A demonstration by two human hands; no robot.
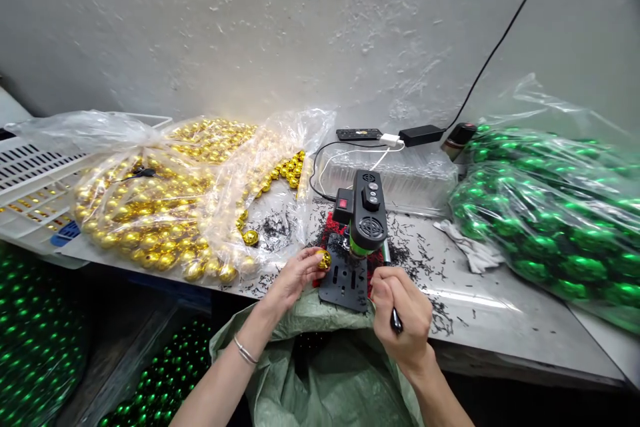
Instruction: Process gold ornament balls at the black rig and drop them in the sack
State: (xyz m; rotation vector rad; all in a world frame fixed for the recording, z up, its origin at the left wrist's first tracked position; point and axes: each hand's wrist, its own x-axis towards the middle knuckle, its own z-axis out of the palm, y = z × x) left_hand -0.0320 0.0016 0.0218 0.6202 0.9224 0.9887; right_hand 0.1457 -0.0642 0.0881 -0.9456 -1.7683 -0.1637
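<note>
The hands work at the desk's front edge: the left hand (295, 275) pinches a small shiny gold ball (324, 259) between thumb and fingertips, holding it against the perforated black base plate (345, 282) of a little benchtop machine (367, 213). A thin metal bangle (245, 351) circles that wrist. The right hand (403, 310) is curled into a closed fist around a black lever handle (395, 319) that runs up to the machine's side.

Starting at the desk's left end, a white slotted plastic crate (30, 180) sits under crinkled clear plastic bags (150, 173) stuffed with glossy gold balls. A few have spilled loose near the front edge. Dark, wiry shavings (415, 257) litter the grey, scuffed desk top (500, 320) around the machine, which is matte black with a red switch on its side. Behind it, by the back edge, lie a black adapter (421, 135) and a white cable. At the right end a clear bag (560, 213) bulges with mirror-bright green balls, a crumpled white rag (470, 248) just beside it. Below the front edge hangs a woven green sack (325, 373), mouth open.
</note>
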